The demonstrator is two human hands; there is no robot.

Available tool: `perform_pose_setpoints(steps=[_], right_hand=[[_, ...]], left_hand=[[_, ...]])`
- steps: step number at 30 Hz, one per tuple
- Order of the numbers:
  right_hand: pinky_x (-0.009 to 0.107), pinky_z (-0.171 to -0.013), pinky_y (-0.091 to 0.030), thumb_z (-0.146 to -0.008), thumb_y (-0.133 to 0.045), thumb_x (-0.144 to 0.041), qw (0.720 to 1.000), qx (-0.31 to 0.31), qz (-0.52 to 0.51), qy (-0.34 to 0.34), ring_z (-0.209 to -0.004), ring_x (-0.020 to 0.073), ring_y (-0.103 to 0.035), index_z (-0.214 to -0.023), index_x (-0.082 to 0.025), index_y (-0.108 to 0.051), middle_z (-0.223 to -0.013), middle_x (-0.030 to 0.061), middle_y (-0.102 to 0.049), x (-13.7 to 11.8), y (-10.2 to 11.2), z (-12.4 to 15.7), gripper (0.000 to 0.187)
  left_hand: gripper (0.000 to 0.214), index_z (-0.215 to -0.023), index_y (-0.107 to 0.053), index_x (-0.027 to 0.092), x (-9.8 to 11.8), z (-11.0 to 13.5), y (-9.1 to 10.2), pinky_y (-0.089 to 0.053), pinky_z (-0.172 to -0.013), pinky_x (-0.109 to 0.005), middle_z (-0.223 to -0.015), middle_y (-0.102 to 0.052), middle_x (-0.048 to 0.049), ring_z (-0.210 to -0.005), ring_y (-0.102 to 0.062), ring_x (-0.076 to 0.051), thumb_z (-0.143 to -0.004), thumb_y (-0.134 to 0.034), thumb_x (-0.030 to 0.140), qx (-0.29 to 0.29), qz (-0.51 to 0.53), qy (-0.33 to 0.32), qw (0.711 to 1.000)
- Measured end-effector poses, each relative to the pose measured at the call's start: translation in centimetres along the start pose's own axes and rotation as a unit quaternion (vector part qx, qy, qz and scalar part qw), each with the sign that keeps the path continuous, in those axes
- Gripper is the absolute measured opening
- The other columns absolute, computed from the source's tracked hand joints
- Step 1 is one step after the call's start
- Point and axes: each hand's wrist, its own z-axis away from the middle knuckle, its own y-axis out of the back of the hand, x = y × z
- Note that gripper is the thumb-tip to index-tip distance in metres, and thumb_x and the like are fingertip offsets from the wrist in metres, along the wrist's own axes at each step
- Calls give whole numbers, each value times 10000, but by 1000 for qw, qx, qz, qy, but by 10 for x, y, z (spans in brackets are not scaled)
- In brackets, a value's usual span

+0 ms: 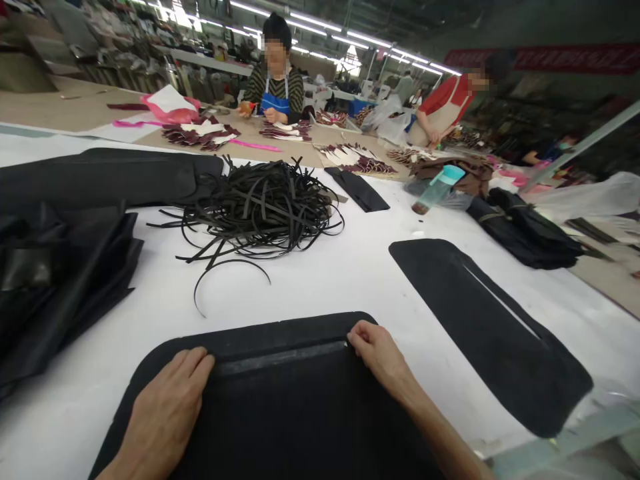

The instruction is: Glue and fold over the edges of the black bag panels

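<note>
A black rounded fabric panel (280, 413) lies on the white table (350, 273) right in front of me, with a dark strip (283, 358) laid across it near its far edge. My left hand (167, 407) lies flat on the panel, fingers stretched out and touching the strip's left end. My right hand (377, 353) has its fingers curled and pressed down on the strip's right end.
A tangled heap of black strips (260, 207) sits mid-table. A second black panel (485, 327) lies at right, folded black fabric (60, 260) at left, a teal-capped bottle (437, 188) and a black bundle (525, 230) beyond. Two other people work at far tables.
</note>
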Motion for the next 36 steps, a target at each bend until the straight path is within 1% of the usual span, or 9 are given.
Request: perform_pose_setpoints(steps=[3,10,16,21,24,27,30,32,36], right_hand=[[217,-460,-281,-791,-480,-297,1000,-4,2,-16,-473,102,-464,-651,-191,-542,-532,-36,-527,2,-1,-3,187],[223,-446,-238,-778,-515,-276,999,9,37,-32,-480,100,-454,-622,-194,-535,-522,-38,-519,2,-5,-8,177],[226,-487,-264,-793,-500,-272,996,24,83,-14,-545,114,-475,-611,-199,-502,-555,-36,-518,-8,-3,-3,196],[254,-518,-259,-819,-497,-261,988,56,144,13,-547,141,-459,-706,-218,-451,-562,-39,-491,-9,-1,6,129],[278,-522,-261,-848,-452,-181,959,110,246,88,-587,172,-484,-766,-216,-488,-665,4,-533,-13,-7,14,96],[299,-606,-360,-830,-421,-50,900,156,328,241,-745,204,-531,-884,-197,-573,-863,64,-577,-27,-21,25,218],[311,-760,-408,-798,-459,2,868,112,315,367,-885,206,-529,-1086,-203,-577,-1039,68,-587,-42,-41,34,372],[313,-814,-410,-796,-494,-4,854,77,311,409,-930,205,-521,-1154,-207,-555,-1081,56,-587,-46,-52,37,416],[324,-824,-424,-791,-541,-34,848,70,322,416,-928,216,-523,-1169,-165,-553,-1018,62,-601,-42,-61,37,400]], left_hand=[[498,-1151,-608,150,-2,7,-9,-446,-902,-339,-1138,-612,-92,-1050,-540,-223,-787,-313,-20,9,-41,-13,999],[724,-1325,-406,334,-1,17,-27,-459,-844,-342,-1097,-593,-61,-1001,-533,-212,-746,-329,-93,25,-101,-34,994],[750,-1335,-402,320,14,15,-8,-459,-844,-403,-1062,-574,-92,-968,-525,-259,-708,-377,-91,9,-131,-48,990],[770,-1347,-387,330,28,14,6,-490,-746,-377,-1024,-572,-107,-893,-548,-260,-702,-380,-90,11,-152,-47,987],[764,-1353,-373,342,34,11,9,-486,-721,-381,-1006,-573,-116,-846,-557,-257,-716,-382,-80,11,-188,-43,981],[759,-1364,-346,348,38,9,11,-481,-716,-380,-992,-573,-117,-842,-564,-259,-728,-386,-65,8,-210,-45,977],[731,-1364,-339,350,40,9,11,-480,-727,-376,-1001,-571,-118,-854,-570,-257,-748,-381,-40,8,-216,-41,976],[716,-1364,-338,348,40,10,10,-479,-744,-381,-1014,-572,-121,-866,-573,-256,-757,-378,-28,8,-214,-40,976],[699,-1350,-384,299,35,12,9,-480,-800,-396,-1036,-581,-111,-932,-562,-260,-740,-381,-41,8,-183,-46,982]])
